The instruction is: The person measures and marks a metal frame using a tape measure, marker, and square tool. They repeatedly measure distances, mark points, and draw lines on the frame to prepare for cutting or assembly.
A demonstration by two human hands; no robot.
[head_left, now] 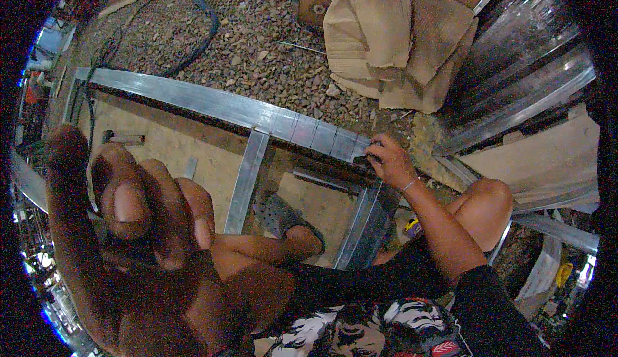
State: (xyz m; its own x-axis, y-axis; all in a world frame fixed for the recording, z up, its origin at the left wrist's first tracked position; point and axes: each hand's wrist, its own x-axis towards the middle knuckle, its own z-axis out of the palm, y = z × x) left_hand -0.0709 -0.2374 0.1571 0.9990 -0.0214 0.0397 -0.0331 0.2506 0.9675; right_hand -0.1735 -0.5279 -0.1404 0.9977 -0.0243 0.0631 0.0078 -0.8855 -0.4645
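Observation:
My left hand is raised close to the camera, blurred and large, with fingers curled loosely and nothing visible in it. My right hand rests on the corner of a silver metal frame, fingers closed over a small dark object at the joint that I cannot identify. The frame's long bar runs from upper left to that corner. A cross bar and a second upright bar run down toward me. My foot in a dark perforated clog rests inside the frame on the sandy ground.
Gravel lies beyond the frame with a dark cable looping over it. Folded cardboard sits at the top right beside stacked metal channels. A small yellow object lies by my right knee.

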